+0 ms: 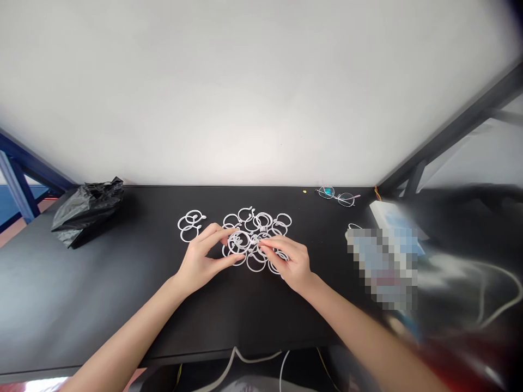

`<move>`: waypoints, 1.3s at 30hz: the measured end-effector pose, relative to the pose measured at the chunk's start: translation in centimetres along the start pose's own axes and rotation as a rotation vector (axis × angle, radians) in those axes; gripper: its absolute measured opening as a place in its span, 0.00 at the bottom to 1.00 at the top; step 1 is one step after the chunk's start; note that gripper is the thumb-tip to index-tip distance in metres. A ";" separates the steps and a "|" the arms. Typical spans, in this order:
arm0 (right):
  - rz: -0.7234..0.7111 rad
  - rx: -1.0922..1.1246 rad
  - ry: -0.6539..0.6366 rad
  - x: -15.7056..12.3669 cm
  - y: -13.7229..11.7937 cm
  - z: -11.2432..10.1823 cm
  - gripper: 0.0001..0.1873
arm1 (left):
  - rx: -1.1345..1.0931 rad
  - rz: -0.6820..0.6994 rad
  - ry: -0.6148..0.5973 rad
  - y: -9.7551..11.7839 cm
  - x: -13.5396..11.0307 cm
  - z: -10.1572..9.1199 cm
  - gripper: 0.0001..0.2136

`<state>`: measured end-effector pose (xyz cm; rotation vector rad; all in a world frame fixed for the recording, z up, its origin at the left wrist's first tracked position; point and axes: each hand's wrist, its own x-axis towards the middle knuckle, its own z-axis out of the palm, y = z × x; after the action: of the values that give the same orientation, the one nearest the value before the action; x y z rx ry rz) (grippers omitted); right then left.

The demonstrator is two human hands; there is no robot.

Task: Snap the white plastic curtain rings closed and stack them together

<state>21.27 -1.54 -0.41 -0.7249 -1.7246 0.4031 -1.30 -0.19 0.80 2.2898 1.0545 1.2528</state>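
A white ring [229, 243] is held up between the thumb and fingers of my left hand [200, 256], which curve around its left side. My right hand [293, 260] is closed in a pinch at the right side of this ring, where its small clasp-like ends are. Whether those ends are joined is too small to tell. Beneath and behind both hands lies a loose pile of similar white rings [256, 263], partly covered by my fingers. Left of the pile, a few more white rings [190, 234] lie overlapping in a small group.
On the black table [229, 316], a crumpled black plastic bag [90, 209] sits at the left. Eyeglasses [346, 200] rest near the wall. To the right are a white box [390, 218], a pixelated item [382, 267] and a pale cable [506, 272].
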 end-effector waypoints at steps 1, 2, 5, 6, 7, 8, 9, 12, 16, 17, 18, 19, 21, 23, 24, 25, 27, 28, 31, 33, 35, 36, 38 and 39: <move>-0.004 -0.001 0.006 0.0 0.0 0.0 0.13 | 0.022 -0.003 0.009 -0.1 0.1 -0.3 0.17; -0.006 -0.002 0.010 0.1 0.0 -0.1 0.14 | 0.050 -0.006 0.012 -0.4 0.3 -0.8 0.17; -0.007 0.013 0.012 0.1 0.1 0.0 0.14 | 0.186 -0.025 0.003 -1.7 0.8 -2.6 0.16; -0.005 0.019 0.008 0.0 0.1 0.0 0.14 | 0.247 -0.042 0.014 -2.3 0.8 -3.4 0.15; -0.002 0.023 0.003 0.0 0.1 0.0 0.14 | 0.303 -0.065 0.010 -3.0 0.9 -4.1 0.15; 0.002 0.024 -0.004 0.0 0.1 0.1 0.14 | 0.359 -0.095 0.000 -3.7 0.8 -4.7 0.15; 0.005 0.024 -0.013 0.0 0.1 0.1 0.14 | 0.413 -0.128 -0.017 -4.5 0.7 -5.4 0.16; 0.016 0.018 -0.029 -0.1 0.0 0.1 0.13 | 0.522 -0.213 -0.111 -6.3 0.3 -6.7 0.18; 0.029 0.011 -0.047 -0.1 0.0 0.0 0.11 | 0.498 -0.311 -0.202 -7.3 -0.3 -7.4 0.22; 0.030 0.009 -0.051 -0.2 0.0 0.1 0.11 | 0.484 -0.333 -0.218 -7.5 -0.4 -7.5 0.22; 0.030 0.007 -0.054 -0.2 0.1 0.1 0.11 | 0.473 -0.352 -0.231 -7.7 -0.5 -7.6 0.22; 0.029 0.007 -0.056 -0.2 0.1 0.1 0.11 | 0.465 -0.367 -0.242 -7.8 -0.6 -7.6 0.22; 0.026 0.008 -0.055 -0.2 0.1 0.2 0.11 | 0.452 -0.387 -0.262 -8.3 -0.7 -7.7 0.23; 0.021 0.010 -0.056 -0.2 0.1 0.2 0.11 | 0.443 -0.402 -0.280 -8.7 -0.8 -7.8 0.23; 0.020 0.010 -0.058 -0.2 0.1 0.2 0.11 | 0.444 -0.409 -0.286 -8.8 -0.9 -7.8 0.24; 0.020 0.008 -0.059 -0.2 0.0 0.2 0.11 | 0.449 -0.415 -0.292 -8.9 -0.9 -7.8 0.24; 0.022 0.001 -0.065 -0.2 0.0 0.2 0.10 | 0.464 -0.423 -0.302 -9.0 -0.9 -7.8 0.25; 0.024 -0.003 -0.067 -0.2 0.0 0.2 0.10 | 0.471 -0.428 -0.308 -9.0 -0.9 -7.8 0.25; 0.026 -0.009 -0.065 -0.2 0.0 0.2 0.10 | 0.477 -0.451 -0.316 -8.9 -0.9 -7.9 0.26; 0.023 -0.011 -0.063 -0.2 0.0 0.2 0.09 | 0.478 -0.462 -0.305 -8.7 -0.8 -7.9 0.26; 0.023 -0.017 -0.064 -0.2 0.0 0.2 0.09 | 0.470 -0.451 -0.287 -8.2 -0.6 -7.7 0.26; 0.025 -0.019 -0.066 -0.2 0.0 0.2 0.09 | 0.457 -0.432 -0.270 -7.8 -0.5 -7.4 0.25; 0.027 -0.018 -0.068 -0.2 0.0 0.2 0.09 | 0.404 -0.371 -0.238 -6.8 -0.1 -6.6 0.24; 0.026 -0.014 -0.066 -0.2 0.0 0.2 0.09 | 0.364 -0.331 -0.222 -6.2 0.1 -6.0 0.22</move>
<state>21.07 -1.64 -0.60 -0.7527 -1.7830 0.4375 -8.98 3.65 0.59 2.3038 1.5988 0.7057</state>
